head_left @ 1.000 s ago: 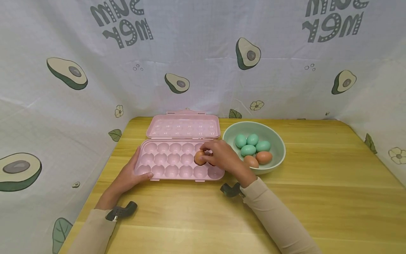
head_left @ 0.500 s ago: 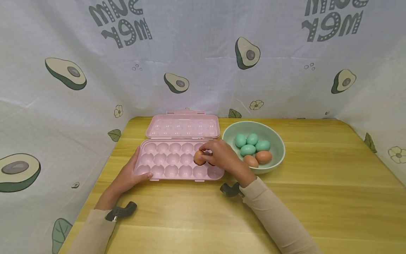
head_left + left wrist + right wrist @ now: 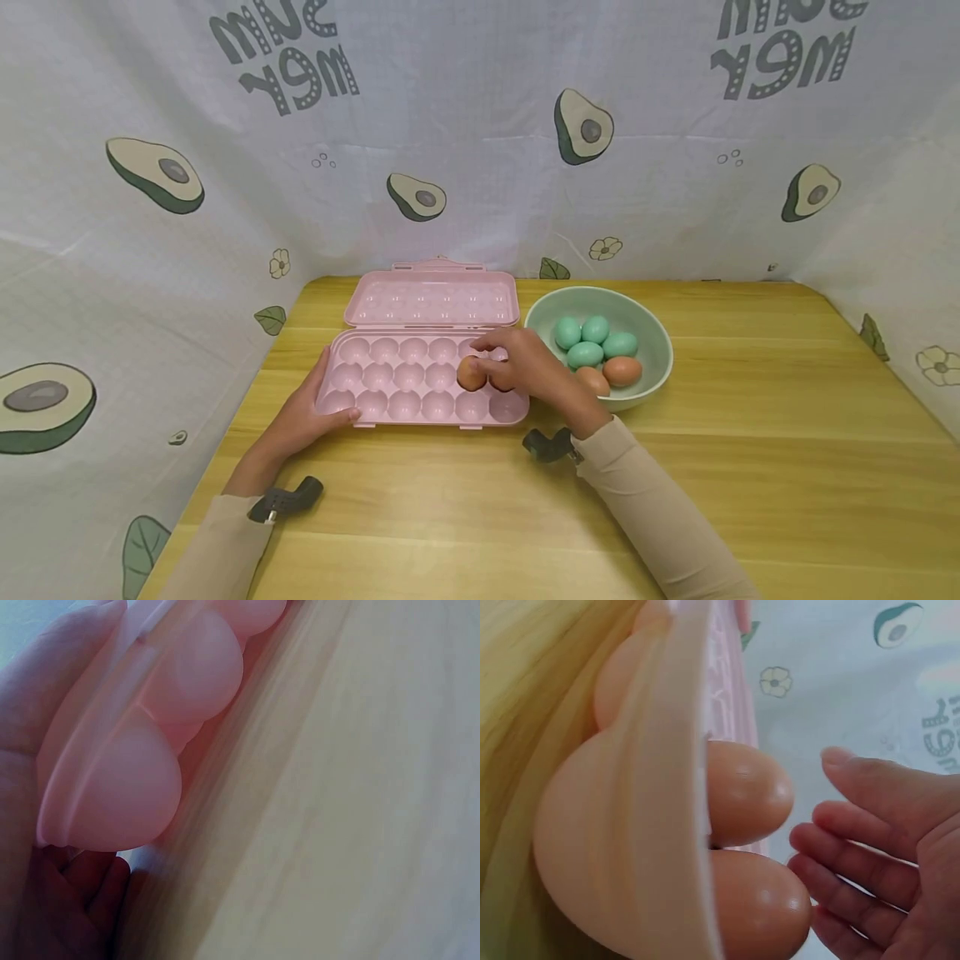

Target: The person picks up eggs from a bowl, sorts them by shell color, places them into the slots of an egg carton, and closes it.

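A pink plastic egg carton (image 3: 405,377) lies on the table with its lid (image 3: 433,300) folded back. My left hand (image 3: 303,410) grips the carton's left end, thumb over the rim and fingers along the side; the left wrist view shows the thumb (image 3: 56,671) on the edge. Two brown eggs sit side by side in cups at the right end: one egg (image 3: 471,375) in plain sight, the other egg (image 3: 761,904) partly behind my right hand (image 3: 525,367). The right hand holds nothing; its fingers stand apart from the eggs in the right wrist view.
Just right of the carton stands a light green bowl (image 3: 654,340), with several green eggs (image 3: 585,355) and two brown eggs (image 3: 622,371) in it. The wooden table (image 3: 787,433) extends to the right. A white curtain (image 3: 495,208) with avocado prints hangs behind.
The right hand has let go of the brown egg; its thumb and fingers have spread and drawn back slightly to the right. The left hand and the carton have stayed in place.
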Demonstrator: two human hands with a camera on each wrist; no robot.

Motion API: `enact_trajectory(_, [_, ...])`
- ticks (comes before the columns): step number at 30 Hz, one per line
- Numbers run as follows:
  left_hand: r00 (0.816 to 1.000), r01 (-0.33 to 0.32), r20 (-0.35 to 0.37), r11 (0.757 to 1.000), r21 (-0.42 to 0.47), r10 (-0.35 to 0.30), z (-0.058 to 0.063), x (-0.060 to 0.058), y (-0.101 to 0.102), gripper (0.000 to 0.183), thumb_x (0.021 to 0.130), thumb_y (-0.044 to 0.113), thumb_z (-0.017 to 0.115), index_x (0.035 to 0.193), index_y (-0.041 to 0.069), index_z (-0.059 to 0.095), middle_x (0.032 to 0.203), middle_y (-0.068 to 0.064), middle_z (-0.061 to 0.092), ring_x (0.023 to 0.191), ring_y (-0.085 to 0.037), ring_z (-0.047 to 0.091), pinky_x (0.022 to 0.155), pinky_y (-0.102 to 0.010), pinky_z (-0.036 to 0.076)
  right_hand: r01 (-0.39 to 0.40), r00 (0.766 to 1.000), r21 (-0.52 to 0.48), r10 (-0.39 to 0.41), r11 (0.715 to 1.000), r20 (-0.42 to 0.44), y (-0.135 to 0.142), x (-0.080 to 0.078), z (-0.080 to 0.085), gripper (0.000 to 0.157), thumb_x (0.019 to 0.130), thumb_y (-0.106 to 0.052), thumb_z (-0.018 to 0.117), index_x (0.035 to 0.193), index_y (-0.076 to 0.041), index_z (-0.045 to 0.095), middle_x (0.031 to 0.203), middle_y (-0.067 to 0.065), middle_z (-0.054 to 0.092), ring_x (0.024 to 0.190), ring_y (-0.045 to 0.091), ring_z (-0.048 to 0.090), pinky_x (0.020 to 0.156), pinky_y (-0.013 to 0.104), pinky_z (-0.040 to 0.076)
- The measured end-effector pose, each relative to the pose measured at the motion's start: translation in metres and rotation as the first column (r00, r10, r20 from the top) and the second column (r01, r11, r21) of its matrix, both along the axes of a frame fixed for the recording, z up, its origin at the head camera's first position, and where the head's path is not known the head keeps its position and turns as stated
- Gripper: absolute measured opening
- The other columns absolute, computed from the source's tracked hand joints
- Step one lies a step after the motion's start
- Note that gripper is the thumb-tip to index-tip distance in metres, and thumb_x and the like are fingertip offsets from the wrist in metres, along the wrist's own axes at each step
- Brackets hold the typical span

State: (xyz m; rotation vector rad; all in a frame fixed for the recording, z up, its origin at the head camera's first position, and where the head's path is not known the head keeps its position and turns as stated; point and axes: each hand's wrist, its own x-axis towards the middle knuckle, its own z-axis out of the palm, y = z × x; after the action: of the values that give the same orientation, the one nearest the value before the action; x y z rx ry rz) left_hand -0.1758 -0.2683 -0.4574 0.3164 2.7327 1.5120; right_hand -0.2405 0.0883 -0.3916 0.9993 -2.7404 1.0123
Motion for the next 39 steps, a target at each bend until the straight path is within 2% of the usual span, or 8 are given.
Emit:
enact_trajectory(6, [1.0, -0.001, 0.01, 1.0, -0.014, 0.001, -0.001, 0.0, 0.0, 0.115, 0.076, 0.027, 0.081, 0.156, 0.012, -0.001, 0.16, -0.015, 0.009, 0.143, -0.04, 0.015, 0.111, -0.061, 0.016, 0.018, 0.999, -0.078, -0.014, 0.997, 0.049, 0.007, 0.001, 0.004, 0.03, 0.09, -0.027, 0.069, 0.114, -0.009, 0.071, 0.107, 0.005, 0.071, 0.109, 0.022, 0.061, 0.097, 0.04, 0.047])
enact_trajectory(14, [1.0, -0.008, 0.013, 1.0, -0.02, 0.009, -0.001, -0.001, 0.0, 0.116, 0.076, 0.028, 0.081, 0.156, 0.012, -0.001, 0.16, -0.017, 0.009, 0.143, -0.04, 0.014, 0.111, -0.061, 0.016, 0.064, 0.995, -0.081, -0.057, 0.995, 0.078, 0.019, 0.003, 0.019, 0.033, 0.09, -0.029, 0.069, 0.117, -0.009, 0.07, 0.111, 0.004, 0.07, 0.109, 0.021, 0.061, 0.096, 0.04, 0.047])
enact_trajectory(20, [1.0, -0.011, 0.008, 1.0, -0.025, 0.011, -0.002, -0.001, 0.0, 0.116, 0.076, 0.028, 0.081, 0.156, 0.012, -0.001, 0.16, -0.017, 0.009, 0.143, -0.041, 0.015, 0.111, -0.061, 0.016, 0.065, 0.998, -0.125, -0.065, 0.99, -0.002, 0.031, 0.001, 0.027, 0.028, 0.089, -0.025, 0.071, 0.111, -0.009, 0.072, 0.108, 0.003, 0.071, 0.103, 0.019, 0.065, 0.091, 0.036, 0.051])
enact_trajectory(25, [1.0, -0.008, 0.015, 1.0, -0.019, 0.009, -0.002, 0.0, 0.001, 0.115, 0.076, 0.027, 0.081, 0.156, 0.012, 0.0, 0.16, -0.017, 0.01, 0.143, -0.041, 0.015, 0.111, -0.062, 0.016, 0.084, 0.996, -0.164, -0.086, 0.983, -0.009, 0.044, 0.006, 0.035, 0.028, 0.088, -0.023, 0.072, 0.111, -0.008, 0.072, 0.108, 0.006, 0.071, 0.103, 0.022, 0.066, 0.089, 0.037, 0.052])
enact_trajectory(31, [1.0, 0.004, 0.012, 1.0, -0.001, -0.004, -0.002, -0.001, 0.001, 0.115, 0.076, 0.025, 0.081, 0.156, 0.012, -0.001, 0.16, -0.015, 0.009, 0.144, -0.039, 0.014, 0.111, -0.06, 0.016, 0.088, 0.995, -0.156, -0.093, 0.984, -0.021, 0.066, 0.01, 0.042, 0.029, 0.087, -0.022, 0.073, 0.112, -0.007, 0.072, 0.108, 0.005, 0.071, 0.101, 0.023, 0.066, 0.088, 0.041, 0.053])
enact_trajectory(39, [1.0, 0.003, 0.009, 1.0, -0.012, -0.003, 0.0, 0.0, 0.0, 0.116, 0.076, 0.025, 0.081, 0.156, 0.014, -0.001, 0.16, -0.015, 0.009, 0.144, -0.039, 0.014, 0.111, -0.061, 0.017, 0.107, 0.994, -0.094, -0.105, 0.99, 0.025, 0.091, 0.014, 0.048, 0.028, 0.088, -0.02, 0.072, 0.111, -0.004, 0.071, 0.108, 0.008, 0.071, 0.098, 0.023, 0.066, 0.086, 0.044, 0.053])
